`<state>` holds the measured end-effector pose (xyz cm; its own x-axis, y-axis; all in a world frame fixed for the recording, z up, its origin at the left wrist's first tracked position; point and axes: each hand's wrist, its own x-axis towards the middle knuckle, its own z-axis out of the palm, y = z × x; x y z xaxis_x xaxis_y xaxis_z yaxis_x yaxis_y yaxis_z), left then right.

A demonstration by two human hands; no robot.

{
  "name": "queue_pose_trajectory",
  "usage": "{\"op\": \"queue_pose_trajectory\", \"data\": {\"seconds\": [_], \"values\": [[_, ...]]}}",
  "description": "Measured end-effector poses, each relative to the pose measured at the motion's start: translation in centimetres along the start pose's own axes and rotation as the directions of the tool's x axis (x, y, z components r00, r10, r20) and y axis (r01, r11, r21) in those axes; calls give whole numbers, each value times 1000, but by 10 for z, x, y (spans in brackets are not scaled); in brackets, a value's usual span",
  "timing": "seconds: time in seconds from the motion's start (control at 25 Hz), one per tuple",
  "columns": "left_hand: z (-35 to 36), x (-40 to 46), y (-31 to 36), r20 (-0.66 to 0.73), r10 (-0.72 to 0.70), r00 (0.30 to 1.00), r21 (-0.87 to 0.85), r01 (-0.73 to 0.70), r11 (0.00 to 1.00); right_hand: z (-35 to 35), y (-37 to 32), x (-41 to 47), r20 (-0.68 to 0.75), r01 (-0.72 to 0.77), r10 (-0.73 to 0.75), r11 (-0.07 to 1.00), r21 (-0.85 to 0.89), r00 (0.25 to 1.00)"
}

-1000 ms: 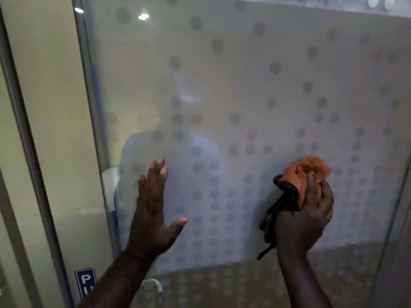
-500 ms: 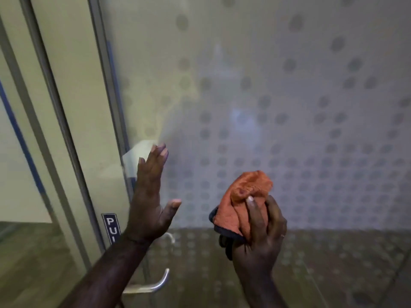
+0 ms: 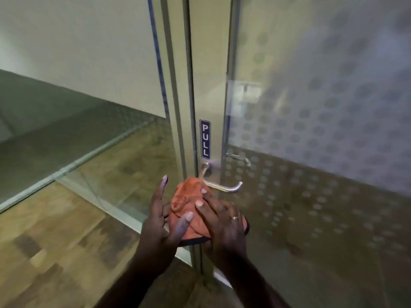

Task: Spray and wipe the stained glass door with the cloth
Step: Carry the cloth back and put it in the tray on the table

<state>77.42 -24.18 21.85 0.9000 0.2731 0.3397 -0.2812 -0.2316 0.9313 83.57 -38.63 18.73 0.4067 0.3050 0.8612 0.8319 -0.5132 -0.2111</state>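
Note:
The frosted glass door point(image 3: 322, 112) with a grey dot pattern fills the right side. An orange cloth point(image 3: 189, 201) with a dark edge is bunched between both hands, low in front of the door's edge. My right hand point(image 3: 222, 223) lies over the cloth from the right, fingers spread across it and holding it. My left hand point(image 3: 162, 221) is at the cloth's left side, fingers straight and pointing up, thumb pressed against the cloth. No spray bottle is in view.
A metal lever handle point(image 3: 222, 185) sticks out just above the cloth. A blue PULL sign point(image 3: 205, 138) sits on the door frame. A glass side panel point(image 3: 77, 107) stands at the left, wooden floor point(image 3: 44, 252) below.
Both hands have left the glass and come down together. The cloth dropped from the frosted pane to below the handle, and my left hand now touches it. The view swung left and down.

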Motion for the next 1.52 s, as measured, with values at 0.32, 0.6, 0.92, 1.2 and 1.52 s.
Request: {"op": "queue_pose_trajectory", "data": {"seconds": [0.32, 0.6, 0.92, 1.2, 1.52], "values": [[-137, -145, 12, -333, -148, 931, -33, 145, 989, 46, -142, -50, 449, -402, 107, 659, 635, 887], [-252, -308, 47, -654, -152, 741, -71, 140, 988, 63, -286, -114, 827, -793, -99, 242, 559, 553], [-338, -462, 70, -915, -64, 398, 84, 343, 935, 101, -443, -153, 860, -870, -246, 101, 482, 448], [-361, -542, 67, -997, -50, 56, -9, 581, 814, 138, -529, -171, 840, -887, -444, 182, 425, 311], [-371, -598, 56, -969, 55, -243, -124, 662, 739, 160, -603, -209, 809, -888, -561, 265, 376, 175]]}}
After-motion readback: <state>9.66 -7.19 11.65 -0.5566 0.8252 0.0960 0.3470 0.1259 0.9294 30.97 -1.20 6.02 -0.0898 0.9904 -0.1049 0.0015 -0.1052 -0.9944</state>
